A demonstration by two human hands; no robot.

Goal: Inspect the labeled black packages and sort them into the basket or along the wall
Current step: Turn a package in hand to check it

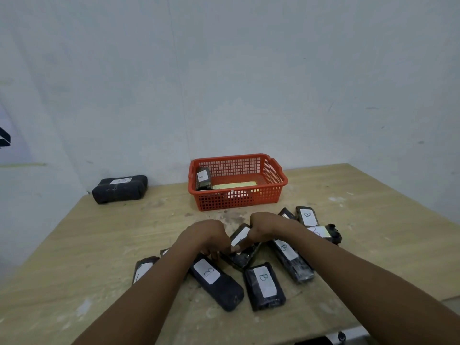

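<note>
Several black packages with white labels lie in a loose pile on the wooden table (pixel 99 245). Between my two hands sits one tilted package (pixel 242 247): my right hand (pixel 267 226) curls its fingers round its right side, and my left hand (pixel 207 234) pinches its near left edge. Its label is partly hidden. Packages marked B lie close by, one (pixel 215 280) under my left wrist, another (pixel 265 285) in front, a third (pixel 292 260) under my right forearm. The red basket (pixel 273 175) holds a package marked A (pixel 203 178). One package (pixel 120 188) lies against the wall.
More labelled packages (pixel 308 216) lie at the right of the pile, and one (pixel 144 267) sits left of my left forearm. A yellow slip (pixel 236 185) lies in the basket. The table's near right edge (pixel 373 317) drops off beside my right arm.
</note>
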